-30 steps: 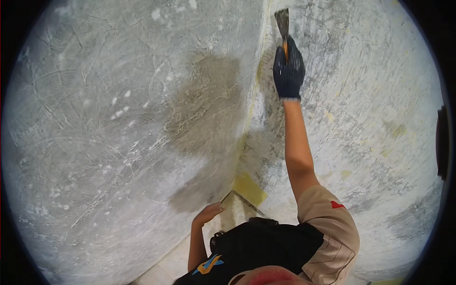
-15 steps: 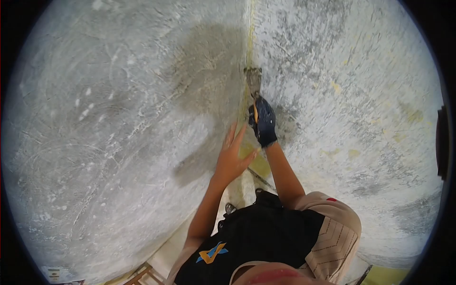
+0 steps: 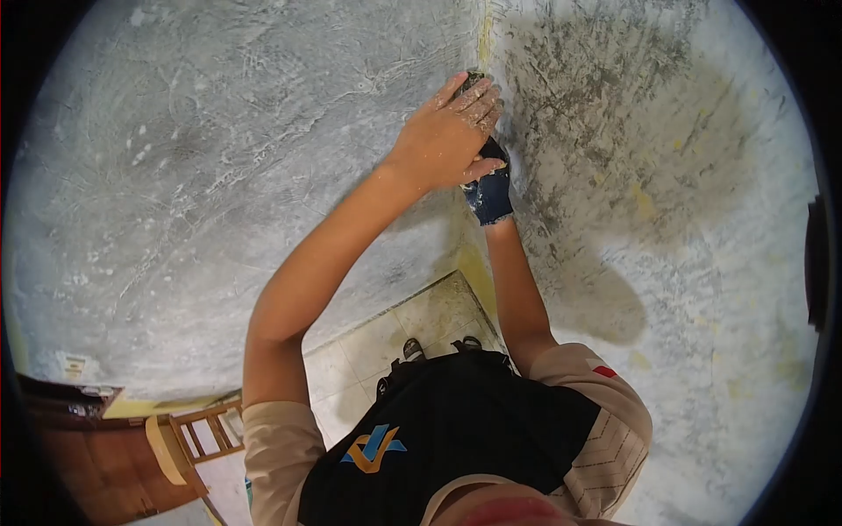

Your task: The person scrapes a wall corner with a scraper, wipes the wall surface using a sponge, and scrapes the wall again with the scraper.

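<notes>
I have the scraper [image 3: 472, 79] high in the corner, its dark blade lying against the seam [image 3: 485, 39] where 2 walls meet. Only the blade's far end shows; its handle is hidden beneath the hands.

From up here I judge it light, the blade thin and stiff with perhaps a little spring, and hardly fragile. Dust could make it slippery, so I would take hold around the handle and set fingertips flat on the blade, clear of its edge.

The bare left hand [image 3: 445, 131] lies over the blade and the other hand, fingers stretched out and speckled with pale crumbs. The right hand [image 3: 491, 191], in a dark blue glove, is under it; its fingers are covered, so I cannot tell how they close.

Outward, I see the grey left wall [image 3: 237, 114] and the mottled, yellow-flecked right wall [image 3: 631, 140], shadowed across its upper part. Below are 2 shoes [image 3: 412, 349] on pale floor tiles [image 3: 434, 311], and a wooden frame [image 3: 197, 438] at lower left.
</notes>
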Motion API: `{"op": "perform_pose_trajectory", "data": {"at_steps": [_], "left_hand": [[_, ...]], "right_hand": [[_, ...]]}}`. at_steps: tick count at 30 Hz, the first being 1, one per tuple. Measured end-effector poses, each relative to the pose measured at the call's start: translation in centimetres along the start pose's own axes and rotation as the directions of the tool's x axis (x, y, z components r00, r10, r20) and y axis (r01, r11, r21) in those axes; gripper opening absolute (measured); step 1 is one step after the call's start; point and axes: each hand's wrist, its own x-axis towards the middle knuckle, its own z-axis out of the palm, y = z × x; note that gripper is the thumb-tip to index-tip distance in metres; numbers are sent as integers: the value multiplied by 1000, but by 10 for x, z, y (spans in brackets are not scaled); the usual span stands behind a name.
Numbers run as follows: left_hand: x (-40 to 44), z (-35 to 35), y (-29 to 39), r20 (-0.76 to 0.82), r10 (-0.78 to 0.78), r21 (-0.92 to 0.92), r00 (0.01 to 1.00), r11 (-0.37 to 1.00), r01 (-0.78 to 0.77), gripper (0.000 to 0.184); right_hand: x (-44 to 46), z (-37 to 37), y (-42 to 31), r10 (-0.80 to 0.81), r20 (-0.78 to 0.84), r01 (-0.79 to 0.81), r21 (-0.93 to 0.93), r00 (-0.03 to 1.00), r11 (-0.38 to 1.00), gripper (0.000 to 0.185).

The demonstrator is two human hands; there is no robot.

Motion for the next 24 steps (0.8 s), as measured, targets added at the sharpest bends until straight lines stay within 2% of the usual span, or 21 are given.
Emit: {"op": "perform_pose_trajectory", "data": {"at_steps": [1, 3, 4, 6, 7, 8, 10, 14, 16, 18, 20, 21, 24], "left_hand": [[5, 1, 1, 34, 22, 37, 999, 999, -23, 72], [16, 3, -1, 108, 12, 90, 994, 996, -22, 69], [19, 4, -2, 171, 7, 129, 985, 991, -30, 65], [23, 6, -10, 176, 34, 163, 984, 985, -63, 59], [23, 7, -14, 178, 75, 192, 981, 975, -109, 55], [22, 7, -18, 186, 72, 189, 980, 976, -107, 55], [22, 8, -22, 158, 139, 242, 978, 955, -174, 51], [21, 23, -30, 137, 93, 295, 986, 946, -130, 50], [21, 32, -37, 50, 140, 375, 989, 915, -148, 47], [19, 38, -38, 33, 114, 411, 993, 904, -117, 45], [17, 41, -37, 33, 124, 426, 992, 896, -127, 43], [17, 41, -35, 15, 122, 455, 992, 883, -115, 42], [19, 42, -22, -11, 108, 509, 994, 856, -87, 40]], "right_hand": [[-4, 17, -4, 15, 4, -15, 10, 1000, 1000, 53], [-16, 61, -9, -107, -84, 104, -41, 991, 994, 38], [-17, 57, -11, -94, -83, 91, -37, 992, 995, 38], [-17, 49, -15, -65, -28, 53, -316, 997, 947, 35], [-25, 68, -30, 48, -60, -60, -230, 997, 971, 22], [-28, 76, -34, 55, -64, -68, -225, 996, 972, 22], [-32, 87, -35, -92, -84, 57, -348, 992, 936, 23], [-21, 85, -41, -107, -77, 77, -321, 991, 944, 21], [-19, 83, -44, -84, -59, 61, -322, 995, 945, 18], [-19, 85, -46, -59, -44, 42, -312, 997, 949, 18], [-26, 90, -47, 5, -192, -43, -195, 981, 980, 19], [-28, 87, -50, 22, -151, -52, -197, 988, 979, 21], [-36, 86, -51, 40, -182, -63, -122, 982, 990, 21]]}}
